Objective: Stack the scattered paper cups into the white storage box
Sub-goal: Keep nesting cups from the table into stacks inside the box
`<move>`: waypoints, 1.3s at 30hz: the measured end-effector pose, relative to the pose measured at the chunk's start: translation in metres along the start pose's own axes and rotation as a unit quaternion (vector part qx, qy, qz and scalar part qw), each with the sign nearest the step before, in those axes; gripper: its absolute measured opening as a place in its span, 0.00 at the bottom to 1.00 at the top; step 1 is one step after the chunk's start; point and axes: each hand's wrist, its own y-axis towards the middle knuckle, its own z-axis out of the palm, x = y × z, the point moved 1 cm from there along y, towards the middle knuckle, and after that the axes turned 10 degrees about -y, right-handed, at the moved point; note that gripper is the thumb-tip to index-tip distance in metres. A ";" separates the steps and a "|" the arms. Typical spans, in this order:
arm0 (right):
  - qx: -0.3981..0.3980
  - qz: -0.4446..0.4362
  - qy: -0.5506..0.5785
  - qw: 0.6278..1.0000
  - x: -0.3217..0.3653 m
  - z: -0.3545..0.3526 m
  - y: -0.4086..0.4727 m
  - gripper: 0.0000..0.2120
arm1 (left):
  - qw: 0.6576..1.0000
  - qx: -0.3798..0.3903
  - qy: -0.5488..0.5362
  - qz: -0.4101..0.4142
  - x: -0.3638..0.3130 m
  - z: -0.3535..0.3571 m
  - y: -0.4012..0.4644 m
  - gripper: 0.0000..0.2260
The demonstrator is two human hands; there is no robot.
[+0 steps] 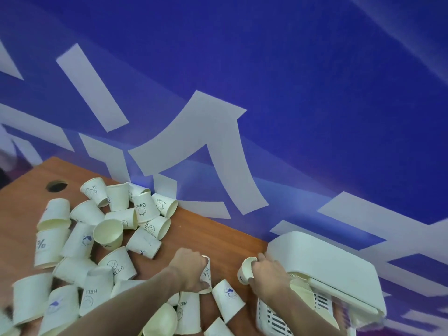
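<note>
Bright, even light; motion blur, wide-angle tilt.

Head view tilts down over the table (pixel 218 229).

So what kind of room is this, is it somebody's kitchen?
Probably not a kitchen. It looks more like an office or event space: a wooden desk with a round cable hole stands against a blue wall printed with huge white letters, and paper cups lie scattered on it.

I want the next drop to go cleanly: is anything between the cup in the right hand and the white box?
Partly: the box's raised lid overhangs the white storage box, and the right hand holds its cup just left of the lid. No loose cup lies between them.
</note>
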 end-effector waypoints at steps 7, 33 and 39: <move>0.043 -0.004 -0.019 0.999 0.003 0.025 0.018 0.15 | 0.998 0.037 0.020 0.056 0.006 0.017 0.024 0.24; -0.043 -0.014 0.014 0.999 0.009 0.009 0.004 0.14 | 0.995 -0.073 0.038 -0.062 0.008 -0.021 0.027 0.10; -0.063 -0.036 0.014 0.997 0.013 -0.008 -0.027 0.13 | 0.989 -0.119 -0.023 -0.088 0.004 -0.023 0.005 0.14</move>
